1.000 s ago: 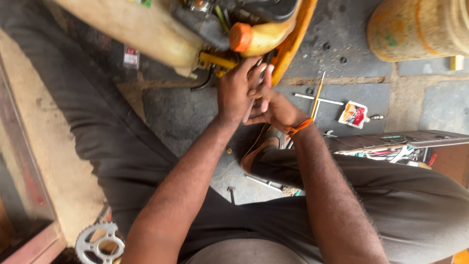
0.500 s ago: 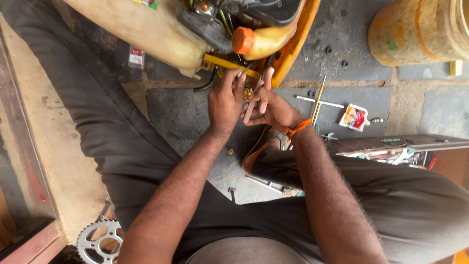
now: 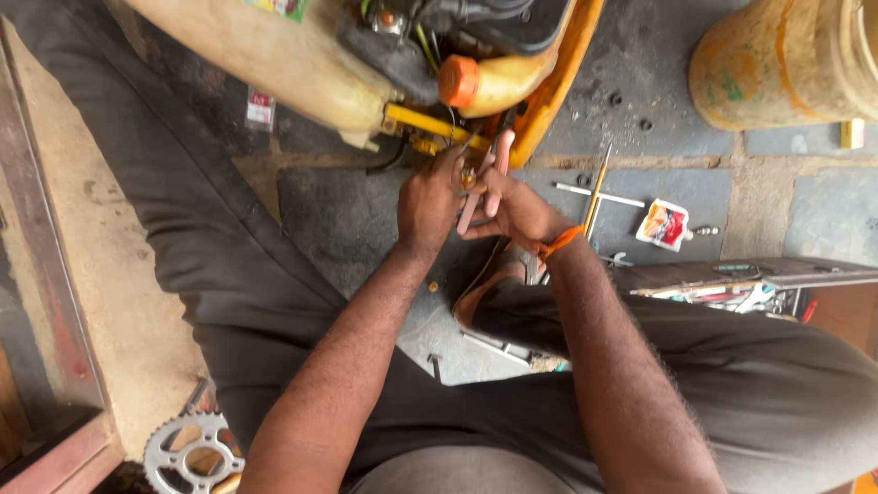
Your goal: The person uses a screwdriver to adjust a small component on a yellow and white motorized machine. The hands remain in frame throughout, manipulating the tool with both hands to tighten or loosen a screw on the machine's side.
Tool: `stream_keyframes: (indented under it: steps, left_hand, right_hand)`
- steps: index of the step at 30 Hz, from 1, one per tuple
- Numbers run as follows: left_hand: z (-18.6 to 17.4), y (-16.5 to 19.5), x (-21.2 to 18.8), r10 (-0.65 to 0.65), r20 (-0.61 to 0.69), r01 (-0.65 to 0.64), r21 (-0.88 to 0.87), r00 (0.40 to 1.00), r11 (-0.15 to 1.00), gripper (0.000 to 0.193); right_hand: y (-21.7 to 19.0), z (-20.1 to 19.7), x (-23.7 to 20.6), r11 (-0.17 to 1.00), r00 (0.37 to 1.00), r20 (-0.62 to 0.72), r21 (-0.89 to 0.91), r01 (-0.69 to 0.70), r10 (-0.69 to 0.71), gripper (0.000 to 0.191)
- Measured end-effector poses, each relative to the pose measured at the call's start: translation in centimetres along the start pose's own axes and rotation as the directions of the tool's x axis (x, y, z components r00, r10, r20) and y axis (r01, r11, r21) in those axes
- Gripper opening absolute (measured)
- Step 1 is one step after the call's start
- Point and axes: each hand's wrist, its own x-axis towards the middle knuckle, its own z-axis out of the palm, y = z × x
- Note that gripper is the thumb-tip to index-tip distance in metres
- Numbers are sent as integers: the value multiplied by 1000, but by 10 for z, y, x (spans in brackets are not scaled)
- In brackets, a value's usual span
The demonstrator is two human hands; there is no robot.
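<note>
A yellowed bucket (image 3: 786, 59) stands at the upper right, its contents hidden; an open toolbox (image 3: 732, 288) beside the right forearm holds mixed tools; the left hand (image 3: 430, 201) and right hand (image 3: 512, 206) meet at a small brass fitting (image 3: 468, 177), fingers pinched on it, just beneath the machine's orange cap (image 3: 457, 80).

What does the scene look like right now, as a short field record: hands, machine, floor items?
left hand: fingertips at a small brass-coloured part under the machine
right hand: fingers raised beside the left hand, orange band at the wrist
machine: cream tank, orange cap, yellow bracket
floor, right: thin rod, small red-and-white packet, yellow bucket
floor, lower left: sprocket
grip: cannot tell for either hand
</note>
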Motion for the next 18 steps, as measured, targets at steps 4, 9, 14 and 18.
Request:
stream_keyframes:
  steps: [4, 9, 14, 18]
  left_hand:
    - [-2, 1, 0, 48, -24, -48, -19, 999, 999, 24]
    - [-1, 0, -3, 112, -100, -113, -5, 989, 994, 24]
    - [4, -5, 0, 117, -96, -118, -7, 989, 993, 21]
    - [5, -7, 0, 50, -36, -49, 23, 998, 999, 22]
  right_hand:
    - [-7, 7, -5, 999, 1000, -21, -30, -14, 13, 50]
    - [-10, 8, -6, 999, 999, -23, 3, -32, 32, 51]
    - [-7, 5, -5, 1000, 1000, -22, -26, -17, 16, 53]
    - [-3, 1, -2, 1000, 1000, 5, -19, -3, 4, 54]
